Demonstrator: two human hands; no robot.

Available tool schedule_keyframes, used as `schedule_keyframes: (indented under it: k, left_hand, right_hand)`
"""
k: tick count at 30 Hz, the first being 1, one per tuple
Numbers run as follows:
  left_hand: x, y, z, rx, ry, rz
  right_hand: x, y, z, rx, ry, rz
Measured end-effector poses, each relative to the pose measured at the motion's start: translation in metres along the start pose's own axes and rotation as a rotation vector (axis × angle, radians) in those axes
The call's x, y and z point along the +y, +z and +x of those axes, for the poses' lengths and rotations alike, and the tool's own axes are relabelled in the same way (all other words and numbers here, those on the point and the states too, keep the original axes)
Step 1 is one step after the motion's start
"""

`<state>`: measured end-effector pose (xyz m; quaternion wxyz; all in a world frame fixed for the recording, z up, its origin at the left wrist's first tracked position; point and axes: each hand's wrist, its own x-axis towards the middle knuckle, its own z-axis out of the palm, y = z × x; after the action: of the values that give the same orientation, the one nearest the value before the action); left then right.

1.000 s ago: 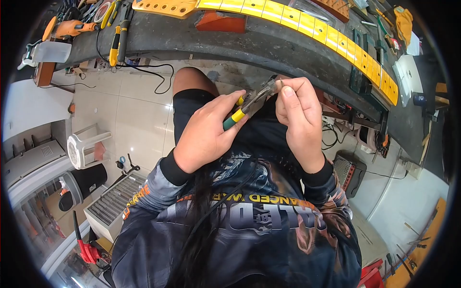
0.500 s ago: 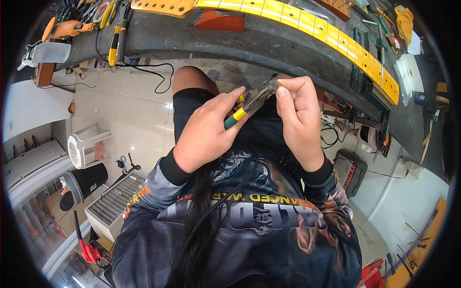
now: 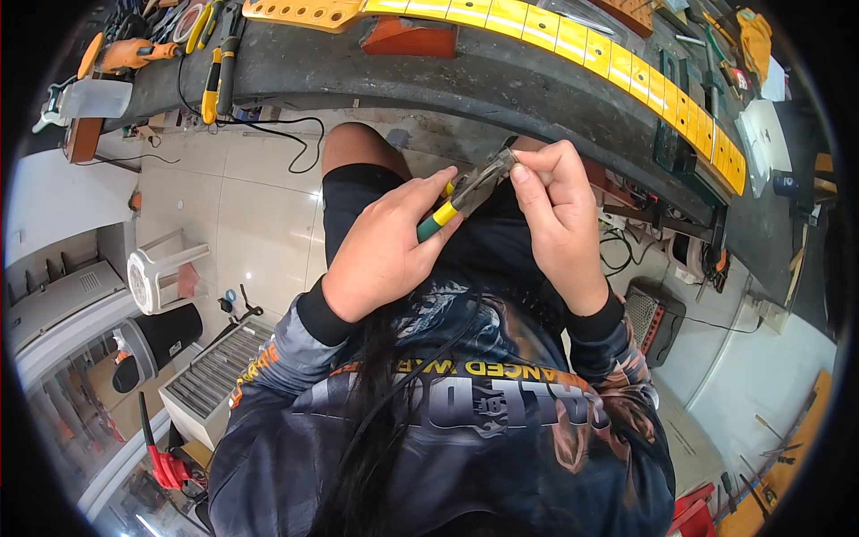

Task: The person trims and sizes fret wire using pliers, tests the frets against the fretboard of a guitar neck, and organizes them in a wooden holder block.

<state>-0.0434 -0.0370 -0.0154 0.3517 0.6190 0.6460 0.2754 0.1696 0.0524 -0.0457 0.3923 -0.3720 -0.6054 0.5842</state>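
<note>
Below the dark desk point(image 3: 501, 85) edge, the left hand point(image 3: 380, 255) grips pliers point(image 3: 465, 192); the right hand point(image 3: 559, 219) pinches something tiny at their tip.

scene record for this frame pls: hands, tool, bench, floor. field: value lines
left hand: left hand gripping green-and-yellow-handled metal pliers
right hand: right hand, fingertips pinched at the plier nose; what they pinch is too small to tell
bench: dark curved workbench with long yellow segmented strip and orange power tool on top
floor: white plastic stool on pale tiles
clothing: dark printed long-sleeve shirt
</note>
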Motion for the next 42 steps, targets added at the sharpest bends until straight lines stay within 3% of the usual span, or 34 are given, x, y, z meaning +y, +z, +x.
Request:
schedule_keyframes:
  k: [19,25,28,32,34,36,38,40,42]
  left_hand:
    - [-0.019,0.020,-0.001,0.039,0.010,-0.057]
    - [-0.020,0.007,0.008,0.241,-0.083,-0.171]
    - [-0.028,-0.005,0.012,0.356,0.003,-0.162]
    - [-0.049,-0.014,0.010,0.357,0.015,-0.154]
    - [-0.068,-0.021,0.010,0.371,0.211,0.083]
    - [-0.081,-0.032,0.003,0.303,0.124,0.158]
    - [-0.108,-0.035,-0.004,0.161,0.090,0.455]
    - [-0.137,-0.032,-0.017,0.137,0.009,0.524]
    - [-0.158,-0.030,-0.027,0.061,0.020,0.596]
  right_hand:
    - [0.005,0.004,-0.003,0.016,-0.078,-0.180]
    - [0.006,0.016,-0.006,0.049,0.011,-0.042]
    - [0.005,0.018,-0.007,0.025,0.037,-0.001]
    - [-0.003,0.017,-0.006,-0.007,0.089,0.059]
    - [-0.009,0.019,-0.006,-0.064,0.112,0.098]
    - [-0.007,0.017,-0.001,-0.098,-0.066,-0.052]
    - [-0.011,0.014,0.006,-0.082,-0.283,-0.279]
    - [-0.009,0.010,0.004,-0.044,-0.187,-0.299]
    - [-0.002,0.009,0.001,-0.031,-0.011,-0.122]
